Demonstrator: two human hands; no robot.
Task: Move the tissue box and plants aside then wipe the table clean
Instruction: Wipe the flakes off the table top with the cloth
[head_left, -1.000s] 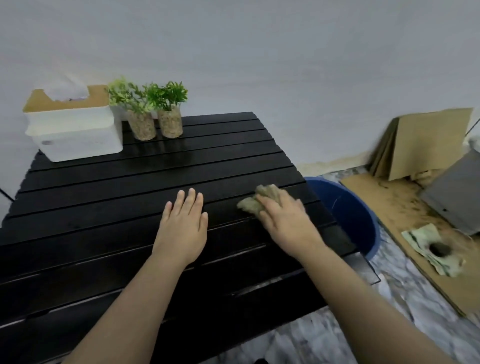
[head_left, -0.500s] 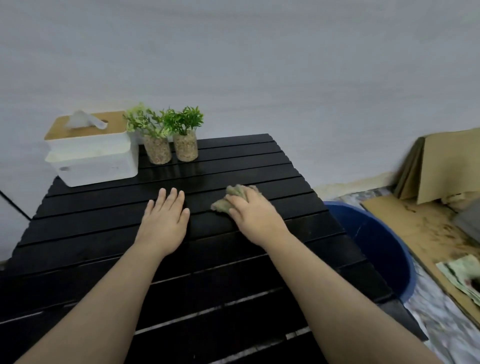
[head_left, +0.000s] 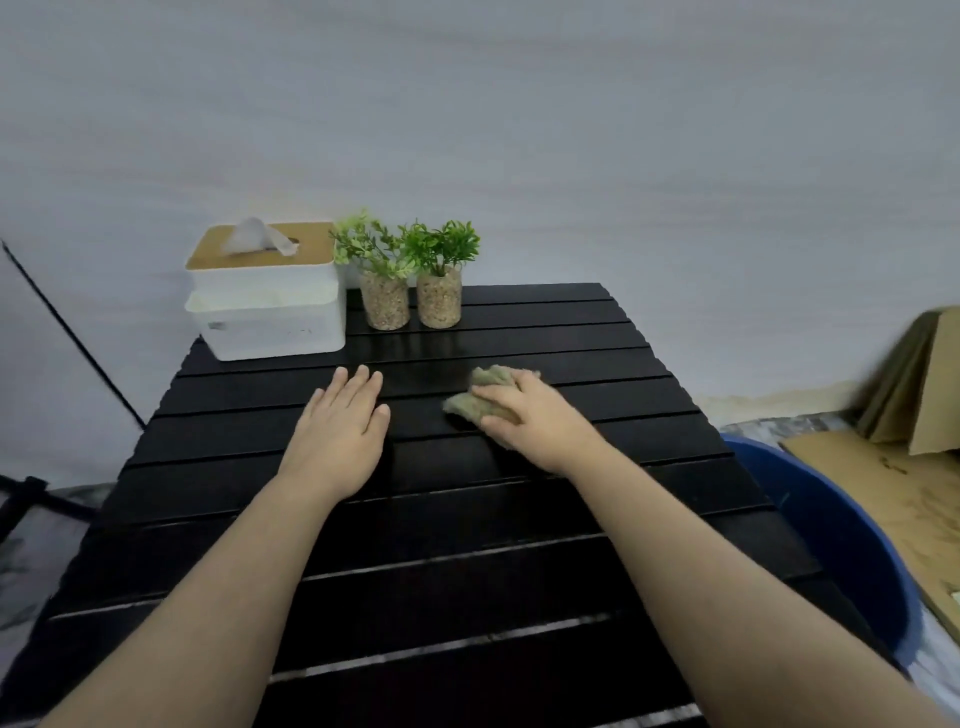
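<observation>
A black slatted table (head_left: 519, 519) fills the middle of the view. At its far left corner stands a white tissue box (head_left: 267, 304) with a tan lid and a tissue sticking up. Right of it stand two small green plants (head_left: 410, 275) in glass jars of pebbles. My right hand (head_left: 530, 415) presses a crumpled olive cloth (head_left: 485, 395) flat on the table's middle, fingers over it. Left of the cloth lies my left hand (head_left: 340, 426), palm down on the slats, fingers together, holding nothing.
A blue plastic tub (head_left: 831, 535) stands on the floor against the table's right side. Cardboard sheets (head_left: 914, 405) lean on the wall and lie on the floor at the right. A black frame (head_left: 31, 499) sits at the left. A pale wall is behind the table.
My right hand has slid the cloth away from the table's right edge toward the middle and farther back. My left hand has moved forward on the slats, and my view has tilted up.
</observation>
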